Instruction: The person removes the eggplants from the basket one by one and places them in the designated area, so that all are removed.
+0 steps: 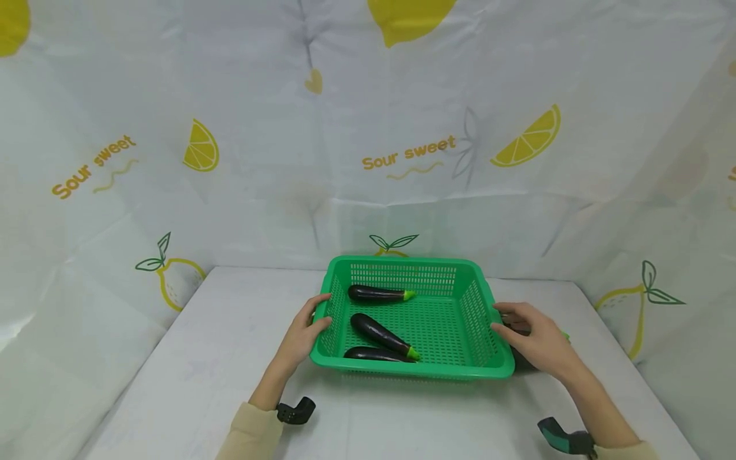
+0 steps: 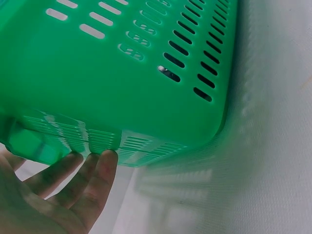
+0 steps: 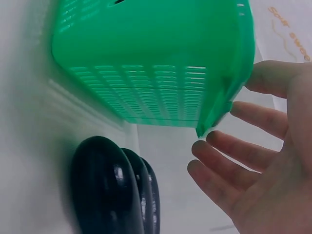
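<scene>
A green plastic basket (image 1: 414, 372) with slotted walls stands in front of me. Inside it lie three dark purple eggplants: one at the back (image 1: 376, 294), one slanting in the middle (image 1: 381, 332), and one at the front (image 1: 374, 353), partly hidden by the rim. My left hand (image 1: 301, 333) holds the left rim, its fingertips (image 2: 105, 168) against the outer wall. On the opposite side my right hand (image 1: 537, 338) holds the right rim with thumb and fingers. Below that hand, several more eggplants (image 3: 105, 185) lie side by side outside the basket, mostly hidden in the head view.
The white table (image 1: 230, 358) carries the basket near its back edge. Behind and at both sides hangs a white sheet (image 1: 276, 160) printed with lemons. A dark camera mount is strapped to each wrist, the left mount (image 1: 296, 411) and the right mount (image 1: 566, 439).
</scene>
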The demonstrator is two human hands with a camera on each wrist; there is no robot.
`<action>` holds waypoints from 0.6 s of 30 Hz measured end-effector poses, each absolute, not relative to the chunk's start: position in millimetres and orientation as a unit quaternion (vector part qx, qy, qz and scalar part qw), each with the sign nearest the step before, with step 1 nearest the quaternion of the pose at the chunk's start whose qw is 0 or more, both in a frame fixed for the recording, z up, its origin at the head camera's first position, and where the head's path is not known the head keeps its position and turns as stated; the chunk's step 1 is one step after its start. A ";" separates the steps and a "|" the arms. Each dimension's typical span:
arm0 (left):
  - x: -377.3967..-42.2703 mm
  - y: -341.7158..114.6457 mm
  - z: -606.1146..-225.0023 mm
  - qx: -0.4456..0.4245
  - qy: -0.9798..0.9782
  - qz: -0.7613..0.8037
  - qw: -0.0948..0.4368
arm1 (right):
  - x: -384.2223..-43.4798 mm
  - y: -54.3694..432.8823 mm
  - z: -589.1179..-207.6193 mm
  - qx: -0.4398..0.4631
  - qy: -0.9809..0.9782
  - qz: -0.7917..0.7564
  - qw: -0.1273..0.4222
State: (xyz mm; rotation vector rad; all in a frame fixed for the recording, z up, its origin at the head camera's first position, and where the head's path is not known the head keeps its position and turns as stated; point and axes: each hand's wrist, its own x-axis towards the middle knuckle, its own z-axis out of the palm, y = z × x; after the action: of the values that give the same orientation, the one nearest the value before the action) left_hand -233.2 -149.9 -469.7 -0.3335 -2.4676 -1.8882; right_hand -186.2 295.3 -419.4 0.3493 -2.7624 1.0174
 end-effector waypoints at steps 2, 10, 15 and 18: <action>-234.0 -149.2 -469.7 -0.107 -0.789 -0.605 0.008 | -186.2 295.6 -422.3 0.110 -0.928 0.347 0.082; -235.9 -148.3 -471.6 -0.108 -0.790 -0.603 0.003 | -184.4 294.0 -433.3 0.103 -0.920 0.373 0.058; -234.5 -149.5 -469.5 -0.108 -0.797 -0.594 0.001 | -185.9 293.2 -437.7 0.106 -0.911 0.394 0.050; -233.4 -150.6 -466.2 -0.105 -0.801 -0.590 -0.004 | -188.1 294.1 -439.9 0.106 -0.904 0.412 0.041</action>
State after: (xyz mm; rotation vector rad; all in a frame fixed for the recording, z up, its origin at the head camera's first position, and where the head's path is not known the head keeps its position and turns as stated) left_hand -233.4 -150.6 -466.2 -0.3310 -2.5216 -1.8582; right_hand -188.1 294.1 -439.9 0.3249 -2.7678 1.2604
